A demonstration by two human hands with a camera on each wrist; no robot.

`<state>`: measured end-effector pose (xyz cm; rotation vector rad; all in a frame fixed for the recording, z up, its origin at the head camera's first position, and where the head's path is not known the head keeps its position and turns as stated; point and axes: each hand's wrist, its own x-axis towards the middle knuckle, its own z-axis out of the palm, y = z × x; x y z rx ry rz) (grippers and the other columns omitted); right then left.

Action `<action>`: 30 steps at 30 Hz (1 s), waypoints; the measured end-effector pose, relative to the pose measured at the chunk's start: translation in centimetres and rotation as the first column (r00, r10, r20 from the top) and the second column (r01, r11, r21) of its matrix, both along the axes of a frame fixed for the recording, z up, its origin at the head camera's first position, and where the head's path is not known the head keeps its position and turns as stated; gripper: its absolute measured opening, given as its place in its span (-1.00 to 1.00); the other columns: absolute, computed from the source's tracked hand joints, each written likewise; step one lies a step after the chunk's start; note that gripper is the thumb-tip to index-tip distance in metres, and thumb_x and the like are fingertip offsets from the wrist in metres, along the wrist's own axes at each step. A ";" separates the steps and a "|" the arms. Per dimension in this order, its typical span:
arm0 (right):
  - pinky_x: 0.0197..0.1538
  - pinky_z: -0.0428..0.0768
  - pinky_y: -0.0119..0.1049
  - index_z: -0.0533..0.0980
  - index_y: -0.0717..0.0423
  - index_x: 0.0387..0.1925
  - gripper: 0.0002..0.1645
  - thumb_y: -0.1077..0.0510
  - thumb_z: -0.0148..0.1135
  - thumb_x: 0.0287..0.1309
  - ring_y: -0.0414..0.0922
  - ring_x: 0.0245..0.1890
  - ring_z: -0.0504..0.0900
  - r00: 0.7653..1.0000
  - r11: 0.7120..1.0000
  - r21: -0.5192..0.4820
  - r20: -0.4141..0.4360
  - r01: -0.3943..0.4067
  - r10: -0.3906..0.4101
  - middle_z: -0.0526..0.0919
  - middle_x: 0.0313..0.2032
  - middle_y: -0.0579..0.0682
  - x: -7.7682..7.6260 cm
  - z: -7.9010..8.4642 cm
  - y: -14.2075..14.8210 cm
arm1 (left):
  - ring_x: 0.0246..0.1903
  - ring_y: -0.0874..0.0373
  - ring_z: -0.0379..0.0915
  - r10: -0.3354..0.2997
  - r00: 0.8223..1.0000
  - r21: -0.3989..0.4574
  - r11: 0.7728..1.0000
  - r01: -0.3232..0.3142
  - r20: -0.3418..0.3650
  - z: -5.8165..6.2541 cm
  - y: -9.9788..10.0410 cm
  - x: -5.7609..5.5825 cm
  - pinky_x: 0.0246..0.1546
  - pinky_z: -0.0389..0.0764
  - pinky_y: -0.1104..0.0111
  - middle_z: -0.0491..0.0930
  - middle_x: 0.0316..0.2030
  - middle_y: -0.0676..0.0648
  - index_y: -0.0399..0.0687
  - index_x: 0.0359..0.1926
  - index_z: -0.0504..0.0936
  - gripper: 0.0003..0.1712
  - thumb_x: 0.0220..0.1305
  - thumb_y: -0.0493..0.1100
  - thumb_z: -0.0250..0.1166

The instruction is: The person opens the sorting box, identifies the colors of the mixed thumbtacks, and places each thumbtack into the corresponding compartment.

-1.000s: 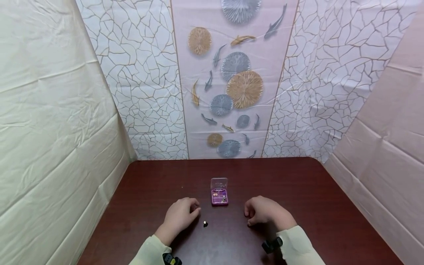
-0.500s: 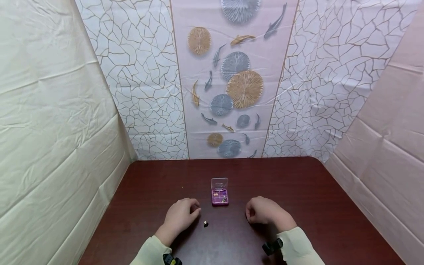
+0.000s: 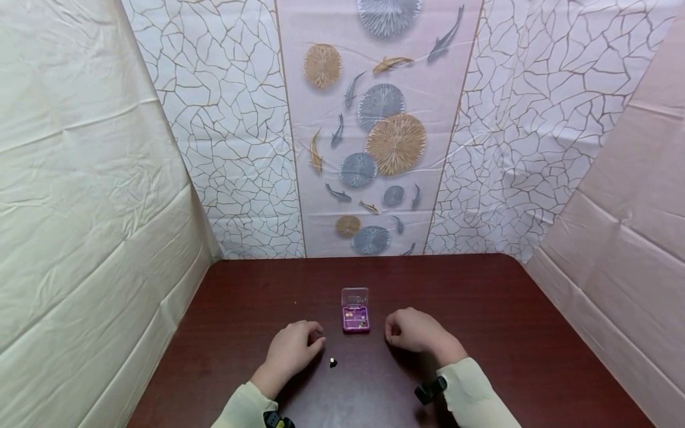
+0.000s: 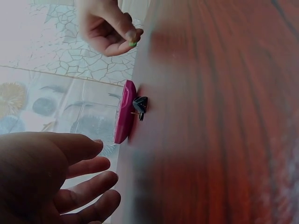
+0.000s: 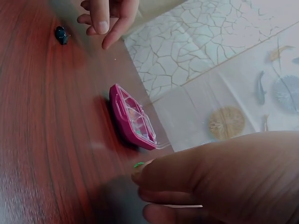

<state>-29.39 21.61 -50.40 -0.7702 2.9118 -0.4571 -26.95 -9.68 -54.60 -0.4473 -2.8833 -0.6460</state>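
Observation:
My right hand (image 3: 414, 330) is just right of a small magenta compartment box (image 3: 355, 326), above the table. Its thumb and forefinger pinch a tiny shiny green piece (image 4: 133, 44), mostly hidden by the fingertips; I cannot tell its kind. The box stands with its clear lid (image 3: 355, 295) raised, and small bits lie in some of its compartments. My left hand (image 3: 291, 349) rests on the table left of the box, fingers loosely bent around nothing. Close to its thumb lies a small black faceted piece (image 3: 333, 362) with a thin gold-coloured pin, seen in the left wrist view.
The dark red wooden table (image 3: 257, 285) extends around the box to a rounded far edge. Patterned cloth (image 3: 246, 148) hangs behind it, and pale cloth walls (image 3: 101, 208) close in both sides. A tiny light speck (image 3: 295, 302) lies left of the box.
My right hand has closed its thumb and forefinger down at the table, then moved left and slightly away from me, nearer the box. The left hand, box and black piece have stayed put.

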 end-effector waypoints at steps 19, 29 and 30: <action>-0.47 0.51 -0.24 0.52 -0.27 -0.51 -0.85 0.01 0.29 0.15 -0.26 -0.59 0.45 0.999 0.996 -0.086 -0.048 0.020 -0.024 0.56 -0.57 -0.29 -2.2 -0.2 -4.2 | -0.57 0.36 0.38 -0.012 1.000 0.009 1.000 0.012 -0.029 -0.2 0.2 0.0 -0.53 0.50 0.29 0.57 -0.52 0.22 0.25 -0.27 0.70 -0.85 0.17 0.11 0.36; -0.48 0.50 -0.21 0.56 -0.23 -0.48 -0.90 0.02 0.32 0.11 -0.26 -0.60 0.46 0.993 0.994 -0.057 -0.076 0.091 -0.095 0.56 -0.58 -0.30 -3.0 -0.4 -5.2 | -0.56 0.34 0.39 -0.012 0.999 0.016 1.000 0.013 -0.037 -0.2 0.0 -0.1 -0.52 0.50 0.28 0.59 -0.50 0.18 0.24 -0.27 0.70 -0.85 0.17 0.10 0.36; -0.48 0.50 -0.21 0.57 -0.23 -0.48 -0.91 0.01 0.33 0.10 -0.26 -0.60 0.46 0.992 0.994 -0.060 -0.076 0.095 -0.100 0.56 -0.58 -0.30 -3.1 -0.5 -5.2 | -0.56 0.35 0.39 -0.011 0.999 0.015 1.000 0.012 -0.037 -0.2 0.0 -0.1 -0.52 0.50 0.28 0.59 -0.50 0.18 0.24 -0.27 0.70 -0.85 0.17 0.10 0.36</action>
